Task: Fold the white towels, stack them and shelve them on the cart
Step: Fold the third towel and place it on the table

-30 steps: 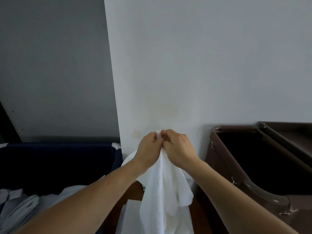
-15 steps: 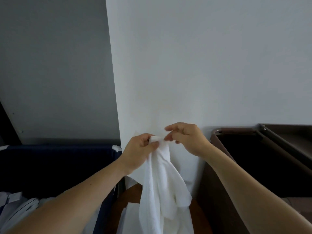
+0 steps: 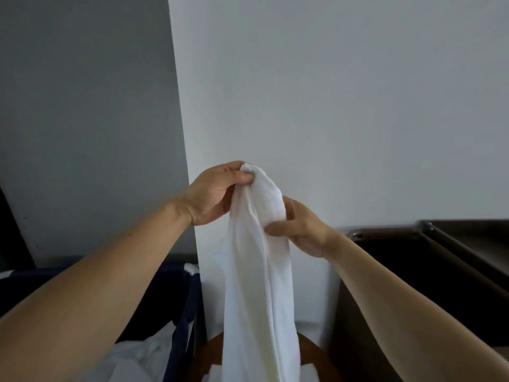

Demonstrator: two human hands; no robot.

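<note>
- Pale grey painted wall [image 3: 344, 106], its outer corner straight ahead: it closes off the space beyond the towel, so the free room is toward me and above.
- Dark brown plastic cart [image 3: 385, 232], on my right: its rounded rail lies just beside my right wrist. No towel shows on any part of it in view, so I judge shelving not begun.
- Navy blue fabric hamper [image 3: 179, 299], on my left: crumpled white linen [image 3: 137, 359] lies inside. More folding probably remains.
- Long white cotton towel [image 3: 256, 285]: held up in front of the wall corner, hanging bunched and narrow between cart and hamper. It is not yet spread or folded.
- Round brown wooden surface [image 3: 209, 351], under the towel's lower end: little bare space shows.
- Flat white folded cloth [image 3: 309, 372], on that surface: likely the start of a stack.
- Left grip [image 3: 212, 197]: thumb and fingers pinch the towel's top.
- Right grip [image 3: 303, 230]: closed around the towel's right edge, lower down.
</note>
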